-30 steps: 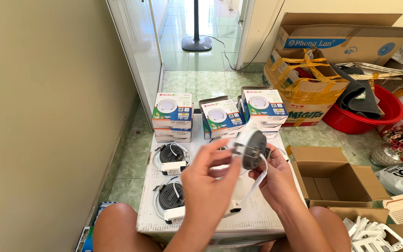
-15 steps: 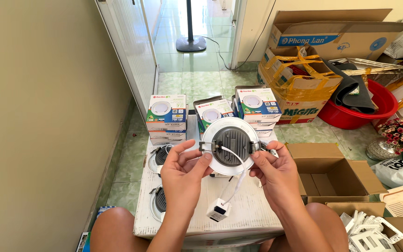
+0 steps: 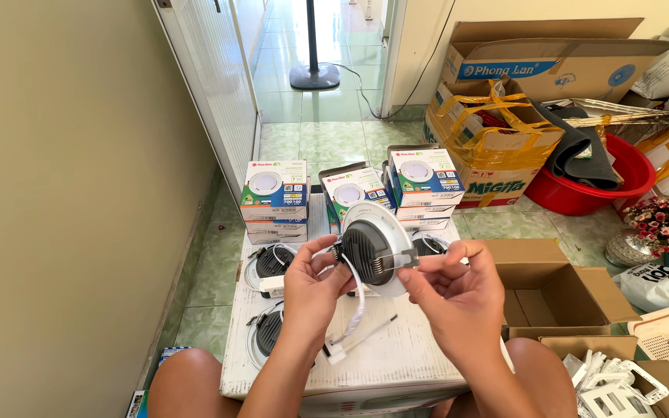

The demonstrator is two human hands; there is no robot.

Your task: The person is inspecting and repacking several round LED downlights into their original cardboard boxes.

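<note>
A round white recessed downlight point(image 3: 373, 246) with a dark ribbed back is held up between both hands above a low white table point(image 3: 420, 364). My left hand point(image 3: 313, 285) grips its left edge at a spring clip. The fingers of my right hand point(image 3: 452, 290) pinch the metal spring clip on its right side. A white cable with a small connector point(image 3: 336, 354) hangs from the light down to the table.
Two more downlights point(image 3: 272, 262) point(image 3: 266, 333) lie face down on the table's left. Stacks of small lamp boxes point(image 3: 274, 193) point(image 3: 423, 182) stand at the far edge. An open cardboard box point(image 3: 555, 298) sits at right, a red basin point(image 3: 605, 182) and cartons behind.
The downlight has turned from facing me flat to tilted toward the left. My right hand has shifted onto the right spring clip, and the cable connector has dropped lower.
</note>
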